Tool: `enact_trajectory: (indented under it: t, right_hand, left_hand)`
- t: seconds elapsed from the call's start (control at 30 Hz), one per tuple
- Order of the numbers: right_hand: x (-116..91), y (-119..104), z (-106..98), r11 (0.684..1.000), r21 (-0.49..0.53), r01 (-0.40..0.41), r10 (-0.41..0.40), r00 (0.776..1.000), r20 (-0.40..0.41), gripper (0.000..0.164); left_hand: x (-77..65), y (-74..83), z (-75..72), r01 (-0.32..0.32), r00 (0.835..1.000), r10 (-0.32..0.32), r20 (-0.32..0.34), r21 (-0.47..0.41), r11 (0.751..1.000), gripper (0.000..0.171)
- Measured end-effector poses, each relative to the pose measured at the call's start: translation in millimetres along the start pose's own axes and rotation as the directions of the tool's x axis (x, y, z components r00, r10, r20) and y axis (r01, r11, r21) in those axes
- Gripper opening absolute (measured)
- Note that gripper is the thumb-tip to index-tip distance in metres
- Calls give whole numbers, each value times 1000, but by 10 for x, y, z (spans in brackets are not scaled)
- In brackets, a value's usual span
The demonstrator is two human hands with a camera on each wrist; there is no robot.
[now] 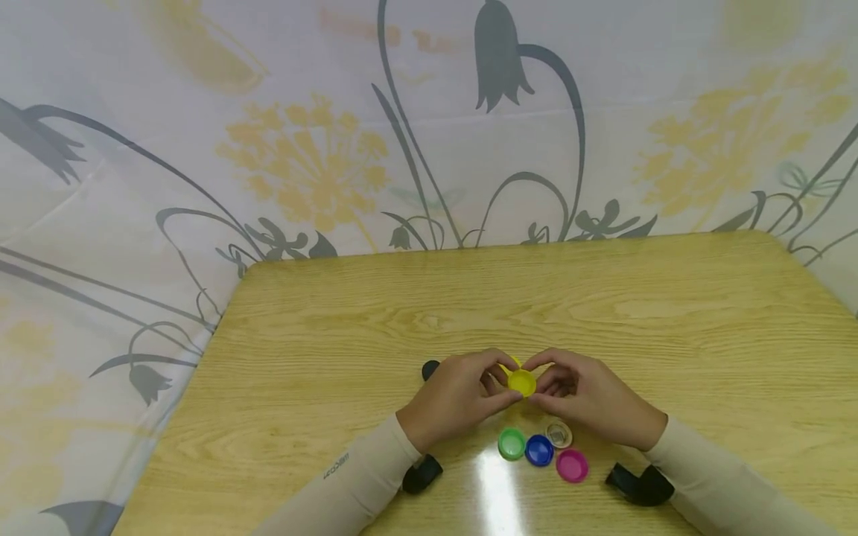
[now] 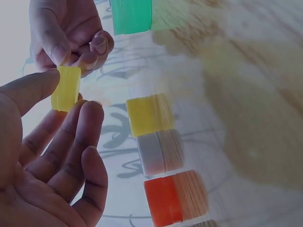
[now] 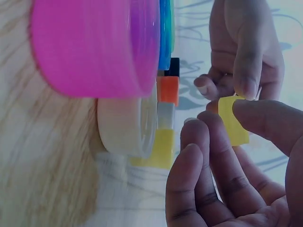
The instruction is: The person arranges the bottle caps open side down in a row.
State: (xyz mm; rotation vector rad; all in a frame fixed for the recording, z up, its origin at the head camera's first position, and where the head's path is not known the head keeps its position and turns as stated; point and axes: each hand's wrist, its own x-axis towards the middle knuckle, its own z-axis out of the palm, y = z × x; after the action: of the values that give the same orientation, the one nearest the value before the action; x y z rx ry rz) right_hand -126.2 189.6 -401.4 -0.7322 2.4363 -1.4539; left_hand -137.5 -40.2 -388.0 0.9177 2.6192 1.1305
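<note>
Nearest us, two long cream fabric sleeves reach in over a broad, light wood-grain table, ending in a bare left hand and a bare right hand turned toward each other. Below the hands we find, clustered on the tabletop, a pink round plastic cap, a green cap, a blue cap and a whitish cap. Between the hands, raised off the table, we see a shallow yellow round plastic cap, pinched by thumb and fingertips of both.
</note>
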Motion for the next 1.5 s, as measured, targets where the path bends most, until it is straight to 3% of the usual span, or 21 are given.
enact_trajectory:
  t: [0.13,0.33,0.6,1.07,1.37,1.5]
  right_hand:
    - [2,-10,-22,995,75,-58,55,997,46,34]
    - [13,2,-53,962,238,-132,106,987,120,32]
    - [22,35,-53,944,297,-145,103,983,152,30]
    - [31,-2,-57,940,308,-150,101,980,169,27]
    - [24,2,-46,956,265,-127,99,988,118,24]
    - [14,-15,-32,973,207,-104,94,994,56,21]
  left_hand:
    - [-2,6,4,-9,1000,10,-11,12,1000,28]
    - [-7,10,10,-50,998,51,-22,36,998,29]
    - [-8,-2,24,-129,991,131,-38,58,990,31]
    - [-19,-2,23,-154,986,156,-51,43,987,28]
    - [-23,6,8,-115,991,120,-57,81,990,21]
    - [-20,14,-1,-64,997,64,-37,23,998,20]
